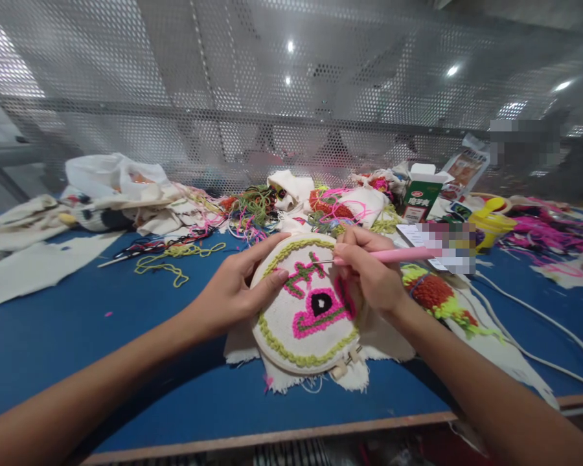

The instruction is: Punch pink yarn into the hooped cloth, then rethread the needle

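A round embroidery hoop stands tilted over the front of the table, stretched with white cloth. Green yarn rings the cloth, and a pink, green and black yarn pattern fills its middle. My left hand grips the hoop's left rim, with the thumb on the cloth. In my right hand is a pink-handled punch needle, its thin metal shaft pointing left to the upper pattern. Pink yarn hangs by the right side of the pattern. Frayed cloth edges spread below the hoop around its screw.
Yarn heaps and cloth scraps line the back of the blue table. At the right are a green box, a yellow cup, a phone partly blurred out, white cables and an orange yarn piece. A perforated metal screen stands behind.
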Motion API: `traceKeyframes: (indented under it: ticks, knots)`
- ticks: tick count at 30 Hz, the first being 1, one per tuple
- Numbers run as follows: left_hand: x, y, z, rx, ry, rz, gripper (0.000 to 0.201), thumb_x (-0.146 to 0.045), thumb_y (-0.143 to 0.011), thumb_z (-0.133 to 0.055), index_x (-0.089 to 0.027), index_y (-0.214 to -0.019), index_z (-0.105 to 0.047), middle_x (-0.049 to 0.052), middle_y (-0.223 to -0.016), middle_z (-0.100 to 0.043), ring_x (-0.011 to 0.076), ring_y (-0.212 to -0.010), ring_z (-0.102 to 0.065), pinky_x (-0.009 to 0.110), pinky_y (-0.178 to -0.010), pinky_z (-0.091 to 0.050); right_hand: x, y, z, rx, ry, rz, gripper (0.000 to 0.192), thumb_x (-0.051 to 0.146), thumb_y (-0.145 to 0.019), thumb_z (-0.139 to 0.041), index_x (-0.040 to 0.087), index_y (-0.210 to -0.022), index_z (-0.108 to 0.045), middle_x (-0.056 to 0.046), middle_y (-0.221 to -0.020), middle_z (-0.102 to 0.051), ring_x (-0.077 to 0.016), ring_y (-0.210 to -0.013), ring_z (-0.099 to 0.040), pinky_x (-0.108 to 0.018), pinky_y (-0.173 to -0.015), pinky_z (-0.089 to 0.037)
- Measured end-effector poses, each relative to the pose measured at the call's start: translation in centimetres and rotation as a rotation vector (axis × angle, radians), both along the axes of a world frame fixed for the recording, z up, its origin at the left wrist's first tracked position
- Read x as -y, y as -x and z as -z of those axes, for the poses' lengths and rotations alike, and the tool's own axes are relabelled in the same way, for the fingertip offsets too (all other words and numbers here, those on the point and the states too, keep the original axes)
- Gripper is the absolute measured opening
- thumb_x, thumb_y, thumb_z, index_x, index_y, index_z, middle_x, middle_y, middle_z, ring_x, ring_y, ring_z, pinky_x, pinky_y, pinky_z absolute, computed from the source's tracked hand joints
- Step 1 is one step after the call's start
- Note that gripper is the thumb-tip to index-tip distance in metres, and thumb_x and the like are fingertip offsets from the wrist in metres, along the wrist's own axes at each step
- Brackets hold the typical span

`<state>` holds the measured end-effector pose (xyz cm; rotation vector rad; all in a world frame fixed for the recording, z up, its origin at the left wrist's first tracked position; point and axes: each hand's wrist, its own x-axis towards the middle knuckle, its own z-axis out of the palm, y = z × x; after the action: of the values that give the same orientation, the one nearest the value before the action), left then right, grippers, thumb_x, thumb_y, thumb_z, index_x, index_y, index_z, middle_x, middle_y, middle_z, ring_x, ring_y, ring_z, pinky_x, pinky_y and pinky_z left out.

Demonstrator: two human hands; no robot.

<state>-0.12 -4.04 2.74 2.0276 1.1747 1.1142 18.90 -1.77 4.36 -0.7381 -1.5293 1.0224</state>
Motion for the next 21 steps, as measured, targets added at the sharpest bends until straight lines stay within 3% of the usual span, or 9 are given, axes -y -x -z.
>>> traceKeyframes:
  ticks: [9,21]
  knots:
    - [0.05,-0.11,-0.12,-0.030,-0.006,-0.019,0.055,-0.039,-0.079,-0.049,-0.015,-0.128,-0.040,0.008,-0.123,-0.055,0.0234,-0.103,-0.056,0.033,-0.091,-0.045,-0.04,0.19,-0.03,-0.099,0.001,0.035,0.029,0.012,-0.066,-0.050,0.019,-0.045,-0.032,0.007,-0.039,-0.032,-0.0044,-0.033,-0.027,-0.019,-0.032,-0.018]
    - [-0.10,-0.04,-0.19,-0.088,-0.055,-0.031,0.056,-0.040,-0.079,-0.049,-0.015,-0.128,-0.040,0.007,-0.124,-0.054,0.0221,-0.106,-0.054,0.031,-0.094,-0.041,0.20,-0.18,0.39,-0.007,-0.079,0.102,0.029,0.015,-0.072,-0.049,0.019,-0.049,-0.033,0.006,-0.044,-0.032,-0.0053,-0.037,-0.029,-0.020,-0.035,-0.020]
